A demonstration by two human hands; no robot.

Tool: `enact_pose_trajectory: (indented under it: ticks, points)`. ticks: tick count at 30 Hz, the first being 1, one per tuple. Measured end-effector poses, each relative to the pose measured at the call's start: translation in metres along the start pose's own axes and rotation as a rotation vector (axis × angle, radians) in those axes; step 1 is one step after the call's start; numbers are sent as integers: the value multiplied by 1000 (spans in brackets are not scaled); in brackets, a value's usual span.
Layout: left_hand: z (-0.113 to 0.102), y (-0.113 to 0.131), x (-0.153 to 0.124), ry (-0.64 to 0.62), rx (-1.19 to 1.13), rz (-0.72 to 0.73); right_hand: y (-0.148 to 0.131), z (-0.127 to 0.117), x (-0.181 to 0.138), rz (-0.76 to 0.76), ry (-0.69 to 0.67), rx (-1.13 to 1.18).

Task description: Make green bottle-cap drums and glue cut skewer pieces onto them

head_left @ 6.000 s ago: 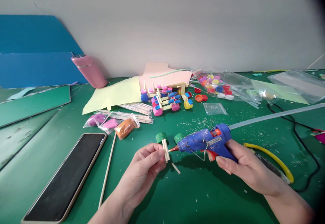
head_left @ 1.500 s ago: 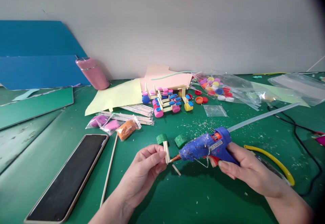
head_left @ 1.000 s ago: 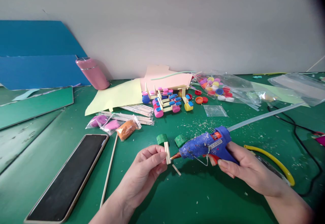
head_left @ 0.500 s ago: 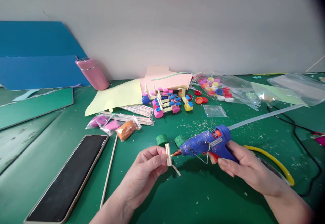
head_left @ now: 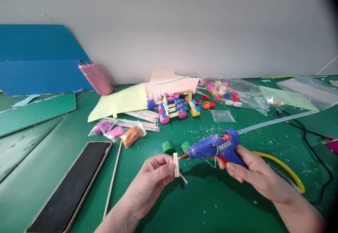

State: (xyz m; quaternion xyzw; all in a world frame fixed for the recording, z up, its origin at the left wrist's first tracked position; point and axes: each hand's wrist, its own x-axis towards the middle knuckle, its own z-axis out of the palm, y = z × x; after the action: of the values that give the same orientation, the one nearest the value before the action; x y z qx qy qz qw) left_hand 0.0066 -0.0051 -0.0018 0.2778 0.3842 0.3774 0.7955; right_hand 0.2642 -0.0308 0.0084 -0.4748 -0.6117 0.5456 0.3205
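Observation:
My left hand [head_left: 155, 175] pinches a small bundle of short wooden sticks [head_left: 176, 165] between thumb and fingers, upright. Wrapped round the handle of a blue hot glue gun [head_left: 208, 146] is my right hand [head_left: 250, 169], with fingers near the orange trigger. The gun's copper-coloured nozzle points left and meets, or almost meets, the upper part of the bundle. A clear glue stick [head_left: 277, 122] sticks out of its back. Below the bundle, a thin short stick [head_left: 183, 179] shows; whether it is joined to the bundle I cannot tell. Green bottle caps [head_left: 168, 147] lie just behind.
A phone [head_left: 71, 187] and a long wooden stick [head_left: 113, 178] lie left. Behind are wrapped clay packs [head_left: 132, 136], small stick-and-cap models [head_left: 174, 108], a bag of coloured caps [head_left: 224, 90] and a pink tumbler [head_left: 96, 78]. A yellow-handled tool [head_left: 285, 167] and black cord [head_left: 317, 150] lie right.
The stick bundle has shifted slightly right and down in my left hand, and the nozzle now sits nearer its upper end. My grip on the glue gun stays the same.

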Motion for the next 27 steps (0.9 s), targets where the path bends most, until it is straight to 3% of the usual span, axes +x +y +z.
enact_pose_trajectory:
  ticks: [24, 27]
  points:
    - [2, 0, -2, -18, 93, 4, 1, 0, 3, -33, 6, 63]
    - [2, 0, -1, 17, 54, 22, 1, 0, 6, -27, 93, 35]
